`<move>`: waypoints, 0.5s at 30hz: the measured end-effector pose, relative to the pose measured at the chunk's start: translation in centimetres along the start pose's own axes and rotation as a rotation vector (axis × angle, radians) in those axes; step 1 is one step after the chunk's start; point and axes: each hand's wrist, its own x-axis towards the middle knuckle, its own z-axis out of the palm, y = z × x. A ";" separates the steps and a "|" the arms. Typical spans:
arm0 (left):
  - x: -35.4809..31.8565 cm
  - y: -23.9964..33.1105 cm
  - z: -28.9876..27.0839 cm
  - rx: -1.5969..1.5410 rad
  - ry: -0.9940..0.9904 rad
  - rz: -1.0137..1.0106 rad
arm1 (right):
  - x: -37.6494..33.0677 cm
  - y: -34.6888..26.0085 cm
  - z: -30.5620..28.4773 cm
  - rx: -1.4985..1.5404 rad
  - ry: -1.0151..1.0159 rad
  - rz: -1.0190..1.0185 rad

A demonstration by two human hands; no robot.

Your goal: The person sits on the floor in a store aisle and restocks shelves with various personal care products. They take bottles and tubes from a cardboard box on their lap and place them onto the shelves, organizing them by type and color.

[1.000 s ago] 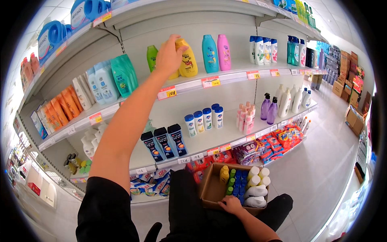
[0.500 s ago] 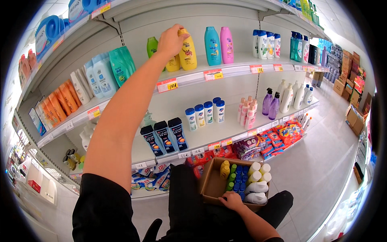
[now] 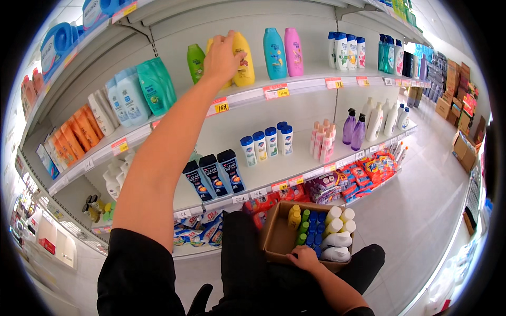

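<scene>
My left hand (image 3: 222,57) reaches up to the upper shelf (image 3: 295,87) and grips a yellow bottle (image 3: 244,60) standing there, next to a green bottle (image 3: 195,62). A teal bottle (image 3: 274,52) and a pink bottle (image 3: 293,51) stand just to the right. My right hand (image 3: 304,258) holds the near edge of a cardboard box (image 3: 274,236) resting on my lap. The box contains several yellow, green, blue and white bottles.
Shelves run left to right with teal refill pouches (image 3: 156,84), dark blue bottles (image 3: 213,173), small white bottles with blue caps (image 3: 266,145), pink and purple bottles (image 3: 352,128). Bagged goods (image 3: 363,171) lie on the bottom shelf. Cardboard boxes (image 3: 464,150) sit along the aisle at right.
My left hand has stayed on the yellow bottle at the upper shelf while the view shifted slightly. The right hand still holds the box.
</scene>
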 end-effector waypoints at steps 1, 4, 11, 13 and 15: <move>-0.2 -0.2 0.5 0.034 0.089 0.042 | -0.2 -0.1 -0.1 0.009 0.002 0.008; -2.1 2.1 2.7 0.007 0.309 0.223 | -0.8 2.4 1.6 -0.049 0.014 0.002; -17.2 7.6 7.6 -0.363 -0.045 0.588 | -0.3 0.1 0.3 -0.002 -0.041 0.029; -24.0 8.2 11.8 -0.517 -0.283 0.513 | -0.3 0.4 0.5 0.013 -0.016 0.005; -30.6 10.0 13.7 -0.534 -0.667 0.327 | -0.6 0.7 0.5 0.008 -0.027 0.040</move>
